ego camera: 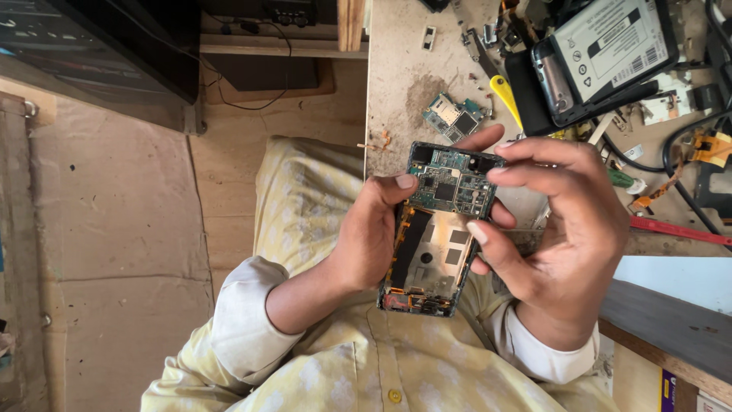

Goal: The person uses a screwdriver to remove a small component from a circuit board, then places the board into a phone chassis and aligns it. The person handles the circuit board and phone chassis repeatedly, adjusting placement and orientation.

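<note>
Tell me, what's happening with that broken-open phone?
A person holds an opened phone over their lap. The left hand grips its side, thumb on the green circuit board. The right hand pinches the board's upper edge with its fingers. Another small circuit board and tools lie on the dusty workbench behind.

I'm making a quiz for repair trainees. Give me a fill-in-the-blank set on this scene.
1. Both hands hold an opened ____ with its back cover off.
2. The left hand grips its left edge, ____ resting on the green circuit board.
3. The right hand touches the board's ____ edge.
4. A loose yellow pry tool lies on the ____.

Answers: phone; thumb; right; workbench
</note>
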